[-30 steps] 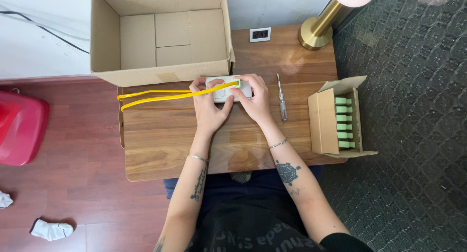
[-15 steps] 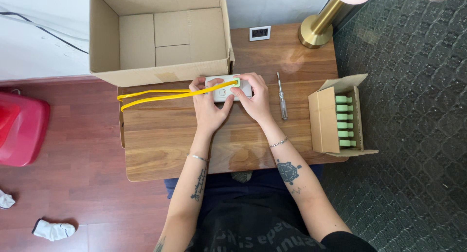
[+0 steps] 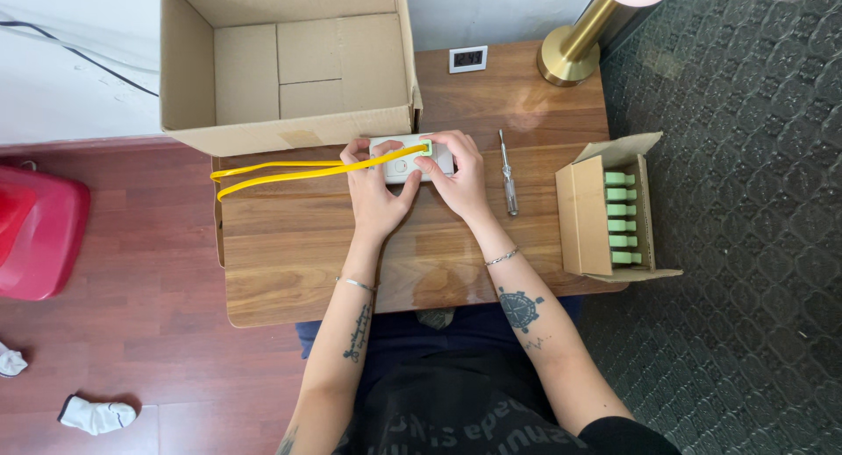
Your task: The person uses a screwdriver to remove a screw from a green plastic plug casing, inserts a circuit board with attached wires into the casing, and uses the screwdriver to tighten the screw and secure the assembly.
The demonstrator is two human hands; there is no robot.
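Hands at rest on a white switch unit, unchanged over the last second: left hand pinches its near edge, right hand pinches the yellow strap (trailing leftward); work seems paused mid-fitting. Screwdriver lies just right.

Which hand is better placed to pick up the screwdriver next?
Right hand, probably: the screwdriver lies just beside it, while the left hand sits across the white device.

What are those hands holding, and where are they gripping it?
Both hands, left and right, hold a small white device by its two ends; yellow cable runs from it.
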